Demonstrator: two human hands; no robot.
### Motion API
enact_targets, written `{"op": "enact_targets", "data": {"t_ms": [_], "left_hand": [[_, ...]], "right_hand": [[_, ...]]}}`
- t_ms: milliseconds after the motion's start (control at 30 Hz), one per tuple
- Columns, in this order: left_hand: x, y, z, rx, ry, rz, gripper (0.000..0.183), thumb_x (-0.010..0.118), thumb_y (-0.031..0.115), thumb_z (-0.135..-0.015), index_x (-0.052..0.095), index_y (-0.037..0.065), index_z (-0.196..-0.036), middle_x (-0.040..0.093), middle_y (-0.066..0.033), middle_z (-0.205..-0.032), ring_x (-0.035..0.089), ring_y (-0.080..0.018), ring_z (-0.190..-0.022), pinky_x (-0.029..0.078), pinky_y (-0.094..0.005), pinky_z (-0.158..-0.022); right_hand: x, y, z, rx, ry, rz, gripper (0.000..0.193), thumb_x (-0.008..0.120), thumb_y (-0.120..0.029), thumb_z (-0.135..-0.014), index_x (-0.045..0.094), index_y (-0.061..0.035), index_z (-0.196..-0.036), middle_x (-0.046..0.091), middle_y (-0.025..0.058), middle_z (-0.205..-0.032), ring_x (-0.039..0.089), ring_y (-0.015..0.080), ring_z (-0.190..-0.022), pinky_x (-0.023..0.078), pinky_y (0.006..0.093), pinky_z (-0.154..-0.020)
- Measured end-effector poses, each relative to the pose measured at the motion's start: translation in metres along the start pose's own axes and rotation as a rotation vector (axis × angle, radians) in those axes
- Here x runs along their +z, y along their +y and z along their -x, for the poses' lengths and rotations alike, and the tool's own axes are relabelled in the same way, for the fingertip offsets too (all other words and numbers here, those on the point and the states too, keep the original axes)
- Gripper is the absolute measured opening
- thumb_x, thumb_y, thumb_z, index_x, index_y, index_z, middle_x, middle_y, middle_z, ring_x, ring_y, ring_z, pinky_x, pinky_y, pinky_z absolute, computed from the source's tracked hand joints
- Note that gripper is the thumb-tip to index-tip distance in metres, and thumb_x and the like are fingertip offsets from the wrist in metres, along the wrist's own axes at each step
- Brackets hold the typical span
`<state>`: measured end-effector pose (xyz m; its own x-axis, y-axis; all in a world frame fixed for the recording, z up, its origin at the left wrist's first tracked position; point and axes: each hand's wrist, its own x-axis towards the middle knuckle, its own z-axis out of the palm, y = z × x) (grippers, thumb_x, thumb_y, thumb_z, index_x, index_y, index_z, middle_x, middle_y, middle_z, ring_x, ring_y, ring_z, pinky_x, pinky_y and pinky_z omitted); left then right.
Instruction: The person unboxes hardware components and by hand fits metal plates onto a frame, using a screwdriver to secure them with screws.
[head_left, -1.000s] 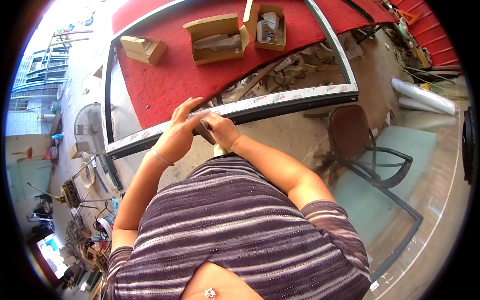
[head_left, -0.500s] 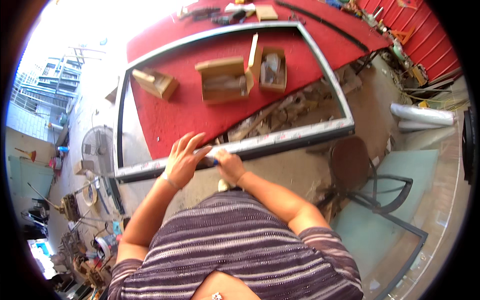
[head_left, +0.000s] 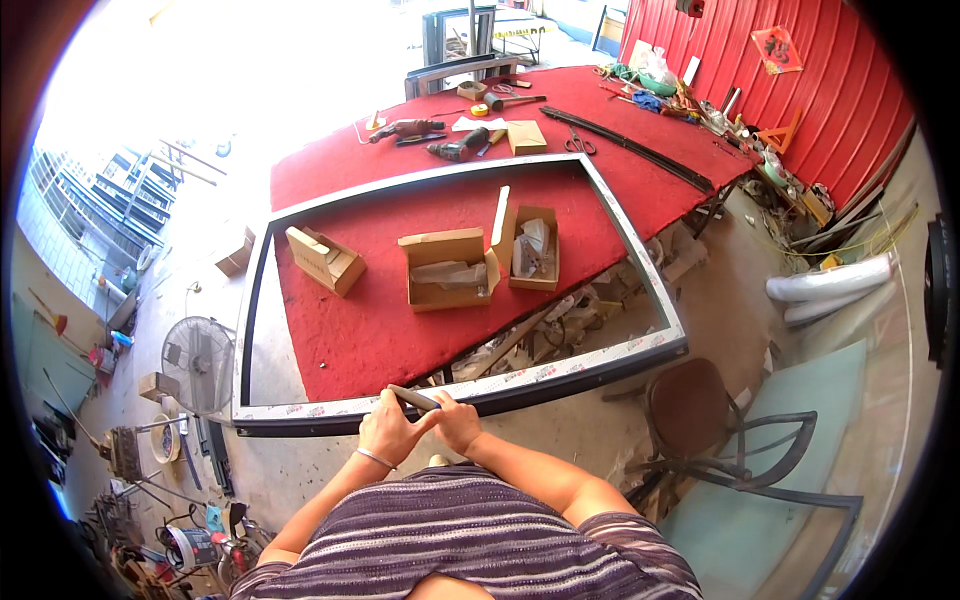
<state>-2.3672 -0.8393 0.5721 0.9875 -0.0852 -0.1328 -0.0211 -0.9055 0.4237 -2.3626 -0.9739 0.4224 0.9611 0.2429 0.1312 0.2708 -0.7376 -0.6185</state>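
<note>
A large window frame with printed white protective film and a dark outer edge lies on the red-covered table, its near side jutting past the table edge. At that near side, my left hand is closed on one end of a slim grey-brown object. My right hand grips its other end, fingers curled. What kind of thing it is cannot be made out. Inside the frame stand three cardboard boxes: a small one at left, an open one with clear plastic bags, and another open one with bagged parts.
Power drills, scissors, a mallet and long dark strips lie on the red table. A brown chair stands at right by glass sheets. A floor fan is at left.
The view has tilted up, showing more of the table's far end. My left hand's spread fingers have closed on the slim object, now held between both hands.
</note>
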Motion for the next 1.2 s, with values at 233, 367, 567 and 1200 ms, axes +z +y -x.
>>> {"op": "enact_targets", "data": {"t_ms": [233,367,567,1200], "left_hand": [[0.006,0.009,-0.015,-0.066,-0.03,0.117,0.074,0.071,0.058,-0.071,0.046,-0.006,-0.099,0.064,-0.0301,-0.083,0.065,-0.0441,-0.083,0.052,-0.0481,-0.073],[-0.012,0.014,-0.023,0.077,-0.153,0.168,0.063,0.072,0.042,-0.072,0.046,-0.009,-0.098,0.062,-0.0313,-0.081,0.063,-0.0461,-0.078,0.05,-0.0485,-0.072],[-0.01,0.024,-0.016,0.162,-0.115,-0.046,0.066,0.065,0.047,-0.077,0.045,-0.012,-0.099,0.062,-0.0332,-0.08,0.064,-0.0477,-0.08,0.052,-0.0488,-0.073],[-0.047,0.003,-0.059,0.625,-0.564,-0.083,0.038,0.065,0.01,-0.079,0.046,0.001,-0.112,0.059,-0.0211,-0.094,0.058,-0.0392,-0.095,0.045,-0.0466,-0.084]], "right_hand": [[-0.005,-0.001,0.0,-0.035,0.044,-0.019,0.043,0.069,-0.011,-0.073,0.053,-0.008,-0.113,0.061,0.0117,-0.101,0.066,0.0353,-0.073,0.054,0.0452,-0.063],[-0.006,0.006,0.001,-0.06,0.049,0.011,0.029,0.067,-0.019,-0.08,0.052,-0.0112,-0.103,0.06,0.0086,-0.095,0.066,0.0319,-0.071,0.055,0.0424,-0.059],[-0.004,0.006,0.001,-0.046,0.061,-0.012,0.029,0.064,-0.015,-0.079,0.052,-0.0117,-0.104,0.061,0.0092,-0.099,0.067,0.0314,-0.074,0.055,0.0425,-0.062],[-0.08,0.053,0.063,0.349,0.344,-0.306,0.01,0.064,-0.019,-0.085,0.061,-0.0095,-0.083,0.062,0.0063,-0.083,0.063,0.0272,-0.072,0.05,0.0379,-0.063]]}}
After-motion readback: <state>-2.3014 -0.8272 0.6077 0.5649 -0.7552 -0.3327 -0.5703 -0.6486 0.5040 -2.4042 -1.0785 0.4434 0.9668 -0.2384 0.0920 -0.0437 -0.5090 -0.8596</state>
